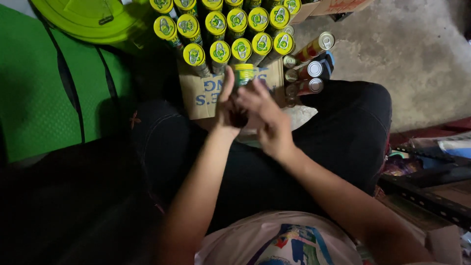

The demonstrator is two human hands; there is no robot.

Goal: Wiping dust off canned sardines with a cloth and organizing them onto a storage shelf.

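Rough grey concrete floor [417,59] carries a brown cardboard flat [206,95] of about 16 yellow-lidded green cans [241,49] beside 3 red cans [310,71], while left hand [226,110] and right hand [267,120] together grip 1 yellow-lidded green can [243,74] just above the lap.

Dim overall, brightest on the yellow can tops [230,30] and the grey floor [407,59] right of them, falling to near-black shadow below and left of the cans, slight motion blur on both hands, wide-angle bending of the cans toward the top edge.
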